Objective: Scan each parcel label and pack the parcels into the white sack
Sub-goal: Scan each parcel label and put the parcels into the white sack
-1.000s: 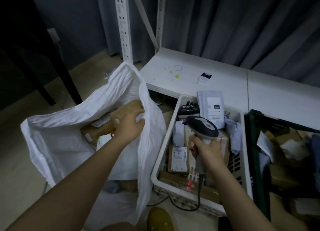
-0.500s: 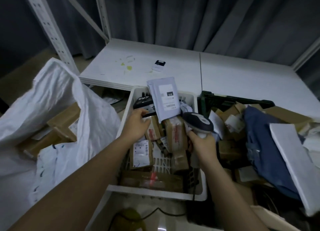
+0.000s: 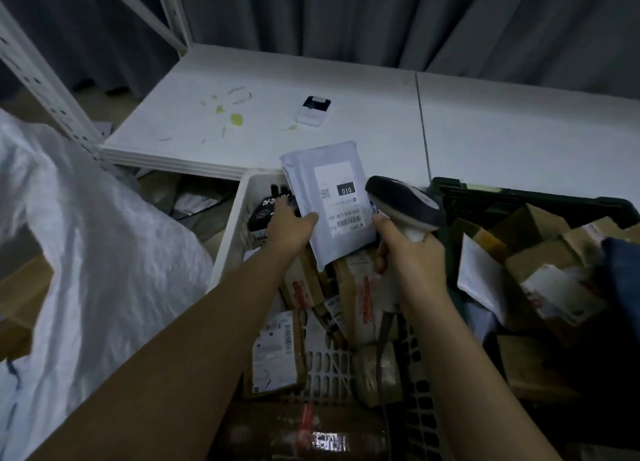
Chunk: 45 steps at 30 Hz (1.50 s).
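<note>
Left hand (image 3: 289,223) pinches the white mailer (image 3: 329,204); right hand (image 3: 410,256) wraps the scanner (image 3: 403,202) at its 3 o'clock. Best: label flat, scanner aimed squarely at the barcode.

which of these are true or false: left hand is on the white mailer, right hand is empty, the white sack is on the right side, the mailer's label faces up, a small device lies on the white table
1. The left hand is on the white mailer. True: its thumb presses the mailer's left edge.
2. The right hand is empty. False: it grips the barcode scanner.
3. The white sack is on the right side. False: it stands at the left, beside the white basket.
4. The mailer's label faces up. True: its barcode and "010" mark show.
5. A small device lies on the white table. True.
</note>
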Each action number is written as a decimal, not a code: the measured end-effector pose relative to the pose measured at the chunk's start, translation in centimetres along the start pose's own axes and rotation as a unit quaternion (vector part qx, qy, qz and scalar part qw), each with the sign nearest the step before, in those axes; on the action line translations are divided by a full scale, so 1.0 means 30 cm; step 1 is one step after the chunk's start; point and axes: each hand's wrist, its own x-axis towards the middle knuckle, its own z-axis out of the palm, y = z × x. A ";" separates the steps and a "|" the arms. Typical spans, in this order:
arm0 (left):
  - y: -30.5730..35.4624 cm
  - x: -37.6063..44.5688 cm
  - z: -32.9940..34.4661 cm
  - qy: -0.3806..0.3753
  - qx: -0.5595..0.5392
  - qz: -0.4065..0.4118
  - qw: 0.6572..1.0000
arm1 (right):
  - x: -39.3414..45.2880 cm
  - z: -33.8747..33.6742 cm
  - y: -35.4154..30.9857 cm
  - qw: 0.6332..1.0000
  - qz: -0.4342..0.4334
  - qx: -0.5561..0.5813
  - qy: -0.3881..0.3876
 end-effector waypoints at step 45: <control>0.204 -1.549 -0.954 0.400 0.210 0.263 0.852 | -1.263 0.065 -0.454 0.945 -0.088 -0.122 -0.290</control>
